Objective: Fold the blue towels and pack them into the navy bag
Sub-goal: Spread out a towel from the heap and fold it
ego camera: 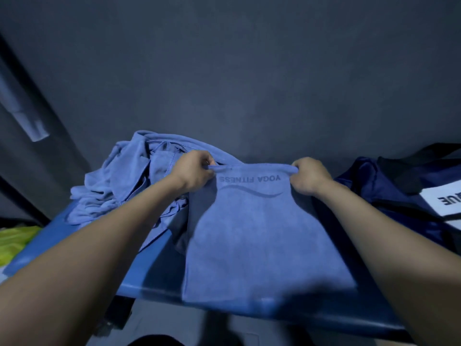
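Both hands are on the same towel point(259, 236), which lies mostly flat on the blue surface point(154, 270) right in front of the person, its near edge reaching the front lip of the surface. The left hand point(193, 171) pinches the far left corner, fingers curled round the hem, and the right hand point(309, 176) does the same at the far right corner, so each grip is closed on fabric and the far edge is lifted a bit and pulled taut between them. You can read "YOGA FITNESS" upside down just under that raised edge, with a wavy line printed below it. To the left, touching the flat towel and partly tucked under its left side, sits a pile point(124, 181) of rumpled towels in the same blue, all bunched up. Off to the right, near the right forearm, is the bag point(369, 186), navy, slumped on the surface, with a black strap point(419, 158) running across its top and a white label point(446, 198) showing a few black letters; I can't tell whether its mouth is open. A bit of yellow-green cloth point(12, 242) peeks in at the far left edge, lower than the surface. The wall behind is dark grey, and the whole shot is dim.
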